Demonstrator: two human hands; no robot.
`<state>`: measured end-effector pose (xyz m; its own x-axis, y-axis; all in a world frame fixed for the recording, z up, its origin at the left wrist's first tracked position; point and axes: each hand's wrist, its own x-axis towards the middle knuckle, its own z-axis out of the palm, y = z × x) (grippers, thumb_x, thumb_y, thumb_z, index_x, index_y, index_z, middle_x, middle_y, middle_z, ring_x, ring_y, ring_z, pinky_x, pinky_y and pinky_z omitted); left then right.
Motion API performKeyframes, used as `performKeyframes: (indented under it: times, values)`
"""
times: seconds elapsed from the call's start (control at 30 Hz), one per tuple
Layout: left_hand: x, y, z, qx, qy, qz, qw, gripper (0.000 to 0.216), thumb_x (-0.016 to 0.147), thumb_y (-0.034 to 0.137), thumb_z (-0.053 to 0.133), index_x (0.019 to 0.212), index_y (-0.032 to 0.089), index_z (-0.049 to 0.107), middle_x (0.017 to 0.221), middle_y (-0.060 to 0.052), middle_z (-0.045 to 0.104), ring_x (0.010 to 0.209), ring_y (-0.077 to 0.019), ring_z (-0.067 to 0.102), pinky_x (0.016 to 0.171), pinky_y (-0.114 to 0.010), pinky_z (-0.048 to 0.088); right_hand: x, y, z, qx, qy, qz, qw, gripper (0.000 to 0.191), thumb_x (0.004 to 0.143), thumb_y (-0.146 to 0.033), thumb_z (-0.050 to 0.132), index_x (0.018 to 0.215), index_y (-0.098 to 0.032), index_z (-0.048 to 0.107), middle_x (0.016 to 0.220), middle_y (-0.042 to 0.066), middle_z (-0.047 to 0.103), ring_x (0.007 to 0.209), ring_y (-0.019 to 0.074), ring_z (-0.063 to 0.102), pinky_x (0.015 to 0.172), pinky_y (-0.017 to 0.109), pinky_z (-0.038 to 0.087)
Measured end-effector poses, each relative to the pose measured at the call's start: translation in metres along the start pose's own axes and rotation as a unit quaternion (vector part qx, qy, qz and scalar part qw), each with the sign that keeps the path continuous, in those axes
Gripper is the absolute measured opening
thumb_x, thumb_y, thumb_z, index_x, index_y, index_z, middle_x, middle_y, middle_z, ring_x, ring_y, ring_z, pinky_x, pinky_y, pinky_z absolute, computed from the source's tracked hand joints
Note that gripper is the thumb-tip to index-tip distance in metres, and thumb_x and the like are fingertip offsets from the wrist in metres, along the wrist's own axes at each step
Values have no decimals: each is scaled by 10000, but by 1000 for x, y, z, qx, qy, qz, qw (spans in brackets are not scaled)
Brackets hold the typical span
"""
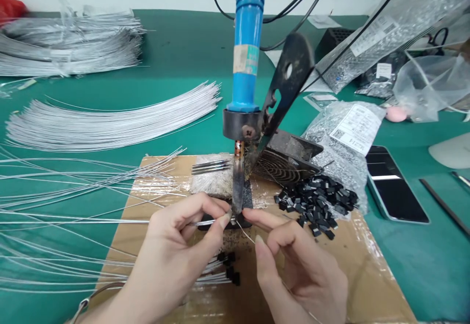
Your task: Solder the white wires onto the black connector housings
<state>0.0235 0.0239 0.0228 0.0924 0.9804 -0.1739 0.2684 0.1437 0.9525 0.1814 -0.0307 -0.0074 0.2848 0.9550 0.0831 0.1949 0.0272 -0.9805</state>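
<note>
A blue-handled soldering iron (pixel 247 45) stands upright in a metal stand (pixel 282 152), with its dark tip (pixel 238 187) pointing down at a taped cardboard sheet (pixel 367 265). My left hand (pixel 176 255) pinches the end of a thin silver wire (pixel 73 221) and holds it at the tip. My right hand (pixel 293 265) pinches a fine strand of solder wire (pixel 245 231) that reaches the same spot. A pile of small black parts (pixel 317 204) lies just right of the tip. Wires with black ends (pixel 225 270) lie under my left hand.
Bundles of silver wires (pixel 110 118) cover the green table (pixel 176 50) on the left and far left. Plastic bags of parts (pixel 348 133) and a phone (pixel 394 187) lie to the right. Black cables (pixel 293 6) hang behind the iron.
</note>
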Motion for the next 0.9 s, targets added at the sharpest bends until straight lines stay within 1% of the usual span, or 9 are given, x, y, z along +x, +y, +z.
performKeyframes:
  times: [0.07,0.13,0.23,0.33,0.4,0.5,0.67,0.77,0.9]
  values:
    - [0,2,1,-6,11,2,1000,118,838,159,737,737,211,770,838,-25,827,783,-154,771,695,-172,582,1,0,0,-2,-4,-5,1000,238,915,-168,686,732,-239,553,1151,15,843,948,163,827,768,204,601]
    - [0,3,3,-8,17,4,1000,125,826,160,735,716,209,769,817,-25,826,771,-153,773,685,-169,581,1,0,0,-4,-6,-8,1000,238,916,-161,679,729,-238,553,1146,24,844,933,167,828,772,216,603]
    - [0,5,3,-7,17,5,1000,123,821,161,736,713,208,771,817,-25,830,776,-156,777,679,-166,579,1,0,0,0,-3,-5,1000,235,925,-164,672,733,-238,559,1145,45,842,999,197,825,718,222,595]
    - [1,4,2,-11,13,7,1000,122,825,153,733,726,210,775,828,-20,834,781,-149,779,694,-160,579,0,0,1,9,2,-3,1000,236,933,-163,666,739,-241,558,1155,15,839,1041,187,816,656,195,565]
    - [0,3,2,-7,11,7,1000,128,835,151,729,731,213,774,842,-17,835,791,-146,778,709,-159,578,0,-1,1,8,3,-4,1000,242,934,-159,664,731,-239,558,1156,4,840,1028,176,815,708,196,580]
    - [0,1,2,3,11,5,1000,125,845,156,734,742,217,771,848,-12,831,789,-140,771,699,-154,571,0,-1,0,3,1,0,1000,253,934,-172,669,718,-238,555,1153,27,841,984,176,816,799,222,601]
    - [-1,-1,2,4,13,5,1000,121,851,157,728,753,213,773,862,-20,834,790,-151,772,716,-176,583,-1,0,0,-1,2,8,1000,243,931,-201,677,723,-240,558,1145,61,842,972,203,818,834,261,616]
    - [-1,0,3,5,13,14,1000,128,843,139,722,751,215,770,855,-14,833,794,-145,772,716,-168,582,-1,0,0,-13,7,12,1000,242,922,-214,688,721,-239,557,1140,32,843,956,192,824,730,222,598]
    - [0,0,3,-2,17,18,1000,129,828,140,722,737,216,773,830,-9,832,791,-144,776,720,-162,586,-1,-1,2,-15,6,7,1000,240,914,-208,691,724,-240,547,1136,-16,841,898,163,824,567,178,521]
